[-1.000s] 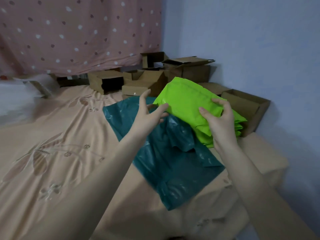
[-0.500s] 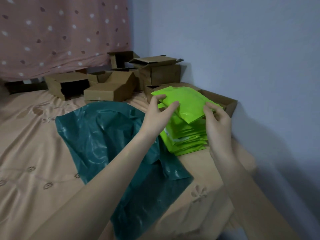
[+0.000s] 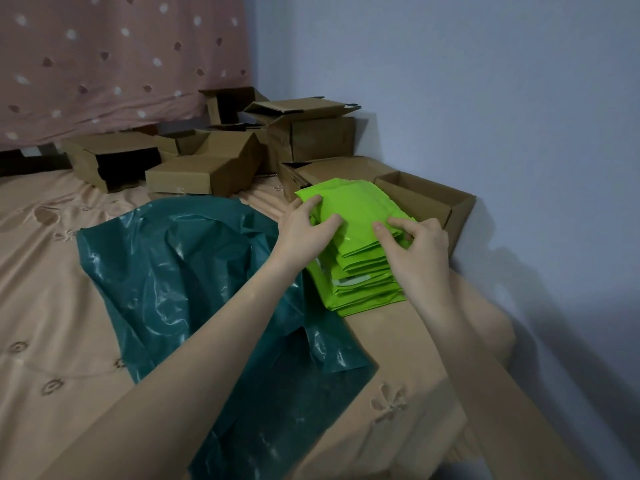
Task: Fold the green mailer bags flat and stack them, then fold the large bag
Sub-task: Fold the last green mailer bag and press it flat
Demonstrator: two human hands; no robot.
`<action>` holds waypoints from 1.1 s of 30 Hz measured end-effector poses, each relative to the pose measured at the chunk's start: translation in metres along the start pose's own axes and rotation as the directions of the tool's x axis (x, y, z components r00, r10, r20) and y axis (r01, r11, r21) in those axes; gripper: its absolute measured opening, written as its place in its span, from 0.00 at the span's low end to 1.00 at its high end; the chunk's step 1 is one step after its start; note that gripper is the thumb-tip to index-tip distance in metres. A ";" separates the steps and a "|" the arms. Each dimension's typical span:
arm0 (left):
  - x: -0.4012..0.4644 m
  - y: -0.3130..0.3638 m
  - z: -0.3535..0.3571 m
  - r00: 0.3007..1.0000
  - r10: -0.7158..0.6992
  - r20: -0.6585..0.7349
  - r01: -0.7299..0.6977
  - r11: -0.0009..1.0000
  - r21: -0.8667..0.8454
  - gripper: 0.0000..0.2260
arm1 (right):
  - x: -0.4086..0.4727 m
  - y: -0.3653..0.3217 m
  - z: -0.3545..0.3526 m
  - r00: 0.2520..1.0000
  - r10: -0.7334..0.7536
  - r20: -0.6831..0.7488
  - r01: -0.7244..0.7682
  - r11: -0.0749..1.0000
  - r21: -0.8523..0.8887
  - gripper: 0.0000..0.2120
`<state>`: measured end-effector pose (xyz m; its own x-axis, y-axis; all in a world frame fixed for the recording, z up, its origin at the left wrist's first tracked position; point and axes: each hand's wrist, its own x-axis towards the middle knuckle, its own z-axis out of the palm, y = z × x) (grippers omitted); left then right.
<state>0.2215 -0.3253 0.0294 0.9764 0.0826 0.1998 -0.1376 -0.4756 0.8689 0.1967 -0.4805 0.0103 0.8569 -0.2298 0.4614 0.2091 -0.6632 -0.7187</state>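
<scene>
Both hands clamped on top mailer of tall green stack; large teal bag on bed, not yet folded.

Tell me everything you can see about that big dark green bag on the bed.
The large bag is a dark teal sheet of thin, glossy plastic, crinkled and not yet folded. It lies spread loosely over the peach bedsheet, its right edge running beside or just under the stack of bright green mailers. The left forearm crosses above it; no fingers grip it.
</scene>
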 end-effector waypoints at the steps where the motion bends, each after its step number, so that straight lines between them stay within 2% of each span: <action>1: 0.000 -0.001 0.000 1.000 0.005 0.005 -0.005 0.999 0.039 0.31 | 0.001 0.001 0.000 1.000 -0.004 -0.024 0.003 0.999 -0.041 0.19; 3: 0.003 -0.004 0.000 0.999 0.036 0.001 -0.036 0.992 0.119 0.26 | 0.002 0.003 0.000 0.994 -0.052 -0.092 0.038 0.989 -0.143 0.17; 5: 0.005 -0.006 0.001 0.996 0.085 0.011 -0.085 0.983 0.165 0.26 | 0.006 0.002 0.000 0.982 -0.153 -0.106 0.131 0.972 -0.196 0.17; 8: 0.004 -0.007 0.005 0.989 0.140 0.043 -0.146 0.972 0.185 0.27 | 0.012 -0.002 0.001 0.962 -0.271 -0.010 0.259 0.930 -0.262 0.22; 11: 0.001 -0.007 0.007 0.986 0.158 0.044 -0.163 0.971 0.172 0.29 | 0.015 -0.007 0.002 0.948 -0.308 0.084 0.318 0.892 -0.319 0.26; 14: -0.004 -0.010 0.005 0.989 0.144 0.034 -0.148 0.977 0.155 0.33 | 0.017 -0.010 0.003 0.940 -0.275 0.202 0.333 0.870 -0.365 0.29; 19: -0.009 -0.016 0.004 0.985 0.172 0.031 -0.175 0.971 0.163 0.31 | 0.010 -0.007 0.007 0.938 -0.189 0.289 0.308 0.836 -0.454 0.29; 27: -0.010 -0.018 0.005 0.981 0.195 0.015 -0.195 0.965 0.177 0.27 | 0.004 -0.009 0.006 0.945 -0.180 0.273 0.300 0.808 -0.507 0.27; 33: -0.006 -0.017 0.000 0.985 0.168 0.039 -0.173 0.968 0.182 0.29 | 0.006 -0.016 0.007 0.945 -0.128 0.302 0.269 0.828 -0.491 0.28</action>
<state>0.2181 -0.3173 0.0134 0.9450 -0.0330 0.3255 -0.2715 -0.6343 0.7239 0.2020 -0.4661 0.0209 0.9251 0.0832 0.3705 0.1727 -0.9611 -0.2155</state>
